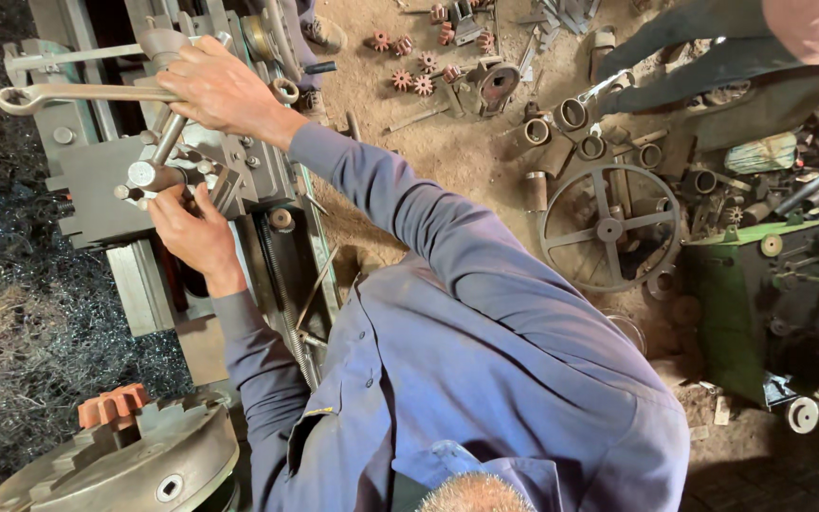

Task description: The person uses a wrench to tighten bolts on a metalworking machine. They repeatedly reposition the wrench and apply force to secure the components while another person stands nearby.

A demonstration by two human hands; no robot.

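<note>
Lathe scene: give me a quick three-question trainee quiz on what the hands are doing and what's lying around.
1. True or false: the right hand grips a long spanner over the lathe.
2. Which of these lies on the dirt floor? A) a spoked handwheel B) a bucket C) a broom
3. What colour is the jaw piece sitting on the chuck?
Key: 1 true; 2 A; 3 orange.
</note>
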